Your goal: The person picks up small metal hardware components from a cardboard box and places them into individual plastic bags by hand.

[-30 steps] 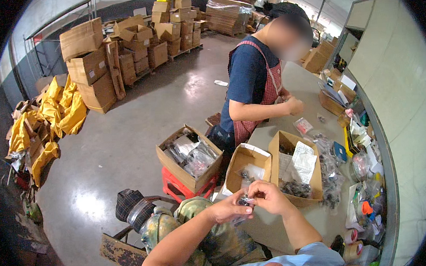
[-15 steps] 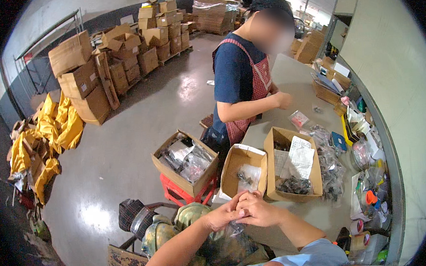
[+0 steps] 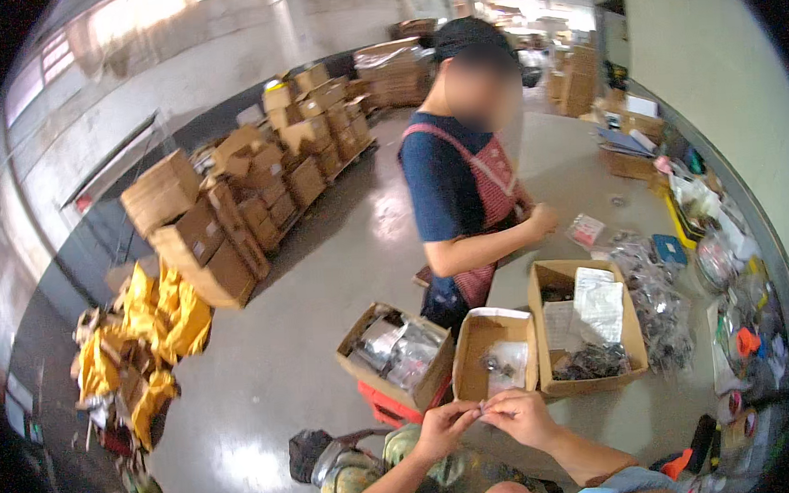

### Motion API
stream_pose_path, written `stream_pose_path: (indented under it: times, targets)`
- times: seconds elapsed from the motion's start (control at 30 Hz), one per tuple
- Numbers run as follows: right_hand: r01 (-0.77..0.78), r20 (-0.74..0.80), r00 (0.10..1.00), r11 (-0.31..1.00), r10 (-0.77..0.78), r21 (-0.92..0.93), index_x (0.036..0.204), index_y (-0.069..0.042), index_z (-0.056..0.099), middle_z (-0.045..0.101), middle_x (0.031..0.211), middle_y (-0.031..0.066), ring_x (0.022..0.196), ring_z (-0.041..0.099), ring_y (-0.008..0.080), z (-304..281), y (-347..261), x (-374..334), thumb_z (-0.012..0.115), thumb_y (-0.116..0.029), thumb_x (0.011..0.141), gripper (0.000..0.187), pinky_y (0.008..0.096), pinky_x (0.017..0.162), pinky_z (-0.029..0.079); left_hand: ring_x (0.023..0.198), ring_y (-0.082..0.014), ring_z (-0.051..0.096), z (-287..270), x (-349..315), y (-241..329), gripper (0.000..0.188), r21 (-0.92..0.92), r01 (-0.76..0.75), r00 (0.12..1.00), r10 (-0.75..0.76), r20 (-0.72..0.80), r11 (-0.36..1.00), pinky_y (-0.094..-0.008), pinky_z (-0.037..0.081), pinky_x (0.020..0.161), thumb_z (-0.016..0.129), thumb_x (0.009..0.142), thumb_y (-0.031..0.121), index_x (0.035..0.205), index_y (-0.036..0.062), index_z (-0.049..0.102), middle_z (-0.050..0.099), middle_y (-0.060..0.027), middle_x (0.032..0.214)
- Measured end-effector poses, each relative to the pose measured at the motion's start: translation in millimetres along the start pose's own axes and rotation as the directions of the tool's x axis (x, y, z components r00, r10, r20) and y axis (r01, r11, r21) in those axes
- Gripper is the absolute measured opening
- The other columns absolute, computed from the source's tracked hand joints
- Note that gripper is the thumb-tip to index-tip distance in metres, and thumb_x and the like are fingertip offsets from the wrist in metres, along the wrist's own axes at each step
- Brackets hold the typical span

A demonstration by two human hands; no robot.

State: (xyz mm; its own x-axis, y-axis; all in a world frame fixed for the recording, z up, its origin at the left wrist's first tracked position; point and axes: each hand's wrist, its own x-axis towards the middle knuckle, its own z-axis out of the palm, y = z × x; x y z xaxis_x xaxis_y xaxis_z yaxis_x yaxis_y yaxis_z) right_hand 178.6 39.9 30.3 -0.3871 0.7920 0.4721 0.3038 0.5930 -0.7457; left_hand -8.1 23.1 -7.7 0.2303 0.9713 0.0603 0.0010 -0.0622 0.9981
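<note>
From my remote seat I judged the step in hand to be close fingertip work on a single piece. The left hand [image 3: 451,429] and the right hand [image 3: 524,419] met at their tips, thumbs and fingers pinching a small thing [image 3: 482,409] between them. It sat just on the near side of a shallow carton [image 3: 465,352]; it was too small and too covered for me to tell what it was. To my mind the next move called for a light, steady pinch from both sides, since so little of the piece stood clear of the fingers.

Inside the shallow carton lay a clear bag [image 3: 515,357] with dark bits at it. Just to its right on the counter [image 3: 557,169] stood a deeper carton [image 3: 634,327], with white paper [image 3: 599,304] resting over dark parts [image 3: 591,363]. Beyond that I saw a heap of clear bags [image 3: 663,319], a flat blue box [image 3: 670,248] and, along the wall side, assorted clutter with tape rolls [image 3: 737,404].

To the left, a filled carton [image 3: 377,379] rested on a red stool [image 3: 388,408]. A co-worker [image 3: 449,184] in a checked apron stood at the counter's far left edge, forearms over it. Across the grey floor [image 3: 303,370] I made out stacked boxes [image 3: 309,181] and crumpled yellow sheeting [image 3: 184,318].
</note>
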Motion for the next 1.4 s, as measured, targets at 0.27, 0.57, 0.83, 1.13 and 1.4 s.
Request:
stream_pose_path:
  times: [0.27,0.57,0.83,1.13,1.4]
  targets:
    - [-0.067,0.083,0.995,0.991,0.058,0.114,0.08,0.001,0.065,0.066,0.086,0.0123,0.077,0.064,0.0241,-0.5,11.2,-9.6,0.07,-0.01,0.075,0.013,0.0315,0.067,0.05,0.078,-0.0135,0.056,3.9,9.8,5.4,0.005,0.06,-0.167,0.986,0.168,-0.016,0.984,-0.0245,0.044,0.069,0.063,0.082,0.003,0.085,-0.0009,0.065,0.061,-0.0067,0.086]
    - [-0.142,0.067,0.989,0.976,0.133,0.165,0.078,0.001,0.063,0.064,0.082,0.0124,0.074,0.063,0.0237,-2.2,6.4,-13.1,0.068,-0.009,0.077,0.011,0.031,0.065,0.049,0.076,-0.0159,0.056,9.2,12.4,4.7,0.003,0.122,-0.19,0.982,0.189,0.023,0.974,-0.0261,0.045,0.068,0.063,0.081,0.002,0.083,-0.0007,0.064,0.06,-0.0068,0.082]
    - [-0.026,0.026,0.999,1.0,0.027,-0.011,0.081,0.0,0.064,0.061,0.088,0.0114,0.079,0.061,0.0272,5.1,4.7,-15.4,0.067,-0.006,0.073,0.01,0.0343,0.068,0.05,0.078,-0.0263,0.056,11.5,7.3,14.1,0.006,0.36,-0.347,0.934,0.354,0.05,0.866,-0.0331,0.046,0.069,0.061,0.081,0.001,0.085,-0.0007,0.056,0.055,-0.0116,0.084]
    - [-0.258,-0.109,0.951,0.934,0.291,0.247,0.083,0.001,0.06,0.058,0.078,0.0091,0.067,0.06,0.0233,19.5,6.4,-21.5,0.069,-0.003,0.072,0.015,0.0312,0.061,0.048,0.077,-0.0327,0.054,15.0,4.9,13.8,0.009,0.431,-0.375,0.917,0.398,0.039,0.821,-0.0364,0.046,0.07,0.059,0.081,0.0,0.087,-0.0013,0.052,0.053,-0.016,0.084]
    - [-0.049,-0.031,0.998,0.998,0.05,0.048,0.083,0.0,0.056,0.056,0.083,0.0141,0.077,0.057,0.0311,11.3,2.1,-17.0,0.064,-0.002,0.073,0.014,0.0365,0.066,0.046,0.075,-0.0326,0.053,16.0,2.0,17.5,0.007,0.42,-0.377,0.919,0.39,0.06,0.825,-0.0377,0.045,0.067,0.058,0.081,-0.001,0.085,-0.0009,0.052,0.052,-0.0155,0.081]
